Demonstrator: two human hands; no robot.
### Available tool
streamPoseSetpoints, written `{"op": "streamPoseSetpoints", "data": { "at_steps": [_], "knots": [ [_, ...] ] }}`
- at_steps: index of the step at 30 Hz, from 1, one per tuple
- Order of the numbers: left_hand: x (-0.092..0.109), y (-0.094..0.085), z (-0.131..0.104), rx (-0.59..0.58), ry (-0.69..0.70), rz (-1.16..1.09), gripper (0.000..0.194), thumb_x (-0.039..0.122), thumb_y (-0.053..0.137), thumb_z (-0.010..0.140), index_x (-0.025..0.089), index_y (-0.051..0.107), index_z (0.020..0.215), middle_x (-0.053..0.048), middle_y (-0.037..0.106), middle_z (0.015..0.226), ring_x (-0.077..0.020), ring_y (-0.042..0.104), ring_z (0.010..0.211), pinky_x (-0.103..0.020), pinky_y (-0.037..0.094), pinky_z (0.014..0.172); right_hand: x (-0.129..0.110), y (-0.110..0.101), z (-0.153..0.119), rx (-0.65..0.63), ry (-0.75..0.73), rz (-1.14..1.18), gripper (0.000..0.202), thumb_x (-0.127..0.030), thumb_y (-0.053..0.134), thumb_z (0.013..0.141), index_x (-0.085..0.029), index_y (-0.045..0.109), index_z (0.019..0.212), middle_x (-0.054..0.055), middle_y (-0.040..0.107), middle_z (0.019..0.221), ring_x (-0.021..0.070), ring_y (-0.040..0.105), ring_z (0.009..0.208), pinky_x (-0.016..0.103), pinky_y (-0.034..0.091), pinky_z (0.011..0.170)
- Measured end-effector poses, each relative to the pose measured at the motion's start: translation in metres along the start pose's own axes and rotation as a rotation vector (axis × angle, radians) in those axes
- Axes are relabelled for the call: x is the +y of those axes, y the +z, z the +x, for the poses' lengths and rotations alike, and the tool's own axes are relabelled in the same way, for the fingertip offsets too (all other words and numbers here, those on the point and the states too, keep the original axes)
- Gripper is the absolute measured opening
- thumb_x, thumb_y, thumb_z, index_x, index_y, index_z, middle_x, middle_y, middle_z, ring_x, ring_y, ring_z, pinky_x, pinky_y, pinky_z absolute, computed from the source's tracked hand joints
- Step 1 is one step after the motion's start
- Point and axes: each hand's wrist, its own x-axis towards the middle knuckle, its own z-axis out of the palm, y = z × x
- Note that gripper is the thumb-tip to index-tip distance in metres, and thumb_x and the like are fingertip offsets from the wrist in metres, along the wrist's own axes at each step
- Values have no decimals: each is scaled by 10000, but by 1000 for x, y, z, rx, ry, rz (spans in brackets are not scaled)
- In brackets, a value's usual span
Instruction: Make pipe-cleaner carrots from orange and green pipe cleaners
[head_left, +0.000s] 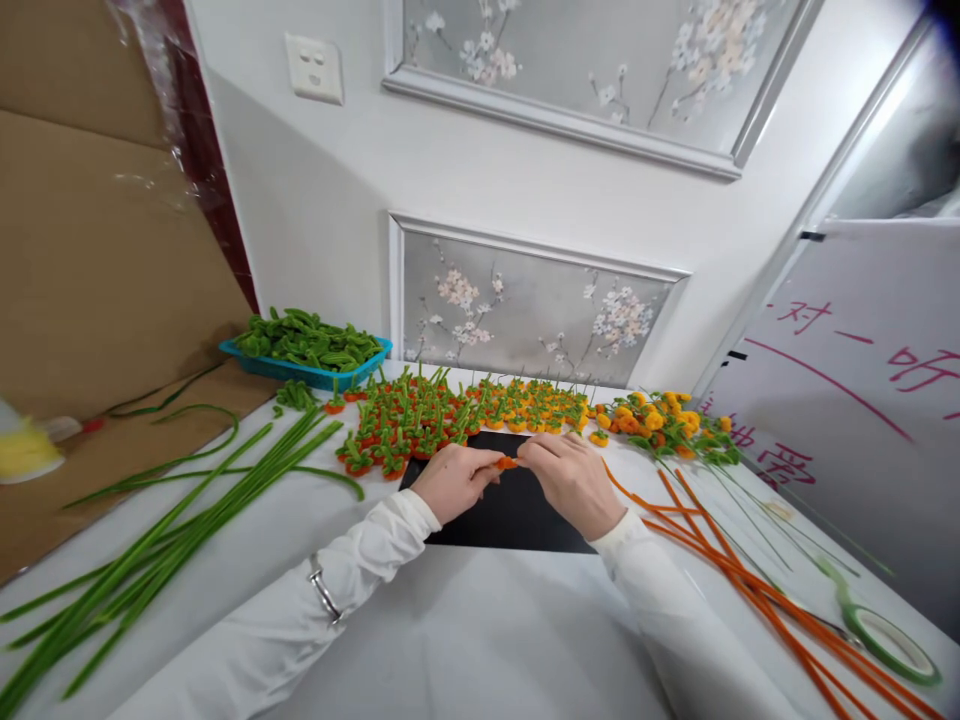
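l hand (pixel 457 484) & r hand (pixel 571 484) both pinch a sm. orange fuzzy piece (pixel 506 463) btwn fingertips, held over the blk mat (pixel 510 515) on the wht table (pixel 450 630). orange flowers (pixel 420 420) w/ green tops crowd just behind the mat, yellow flowers (pixel 540 408) to their r. green stems (pixel 191 530) lie on the l, orange stems (pixel 739 572) on the r, nr a green tape roll (pixel 886 660). blue tray (pixel 322 379) w/ green bits at back l.
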Motion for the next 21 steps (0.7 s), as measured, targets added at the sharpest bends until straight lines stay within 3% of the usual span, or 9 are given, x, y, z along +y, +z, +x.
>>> {"op": "streamPoseSetpoints", "data": {
  "at_steps": [4,10,16,21],
  "knots": [
    [1,1,0,-92,-18,-44,174,243,497,835,189,663,830,33,631,580,-109,571,518,-185,377,525,3,5,0,-21,-6,46,183,-215,427,932,-198,600,875,28,628,818,139,528,726,269,315,686],
    [2,5,2,-37,-51,-61,179,205,498,826,169,662,762,13,655,630,-108,566,544,-194,380,554,0,4,1,-35,-47,33,202,-249,425,938,-188,601,858,34,624,810,141,522,761,275,310,702],
    [0,6,0,-88,62,160,167,177,509,827,180,662,761,-8,669,697,-148,600,664,-219,389,616,-1,-3,2,-81,-120,70,158,-203,470,913,-194,614,850,39,631,816,157,525,789,282,336,727],
    [0,9,-1,-114,183,212,155,176,507,846,182,659,817,-17,672,776,-155,596,728,-222,406,659,11,3,1,-122,43,319,181,-299,491,902,-189,628,855,37,635,829,133,561,751,231,394,687]
  ]
}}
